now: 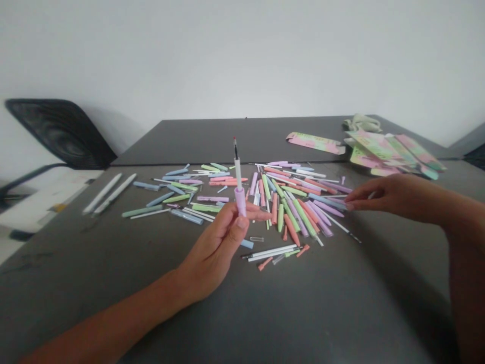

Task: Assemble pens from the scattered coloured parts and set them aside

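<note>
While your left hand pinches an upright lilac pen at frame center, your right hand, fingers loosely together, hovers beside the pastel pen parts on the counter.

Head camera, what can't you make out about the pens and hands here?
- Head view: lower end of the lilac pen, hidden by the left hand.
- Head view: thin white piece, mostly hidden by the right hand.
- Head view: lower pen parts in the pile, hidden by those on top.
- Head view: printing on the cardboard sleeves, too small to read.

The head-worn camera looks forward and down at the left hand and right hand.
</note>
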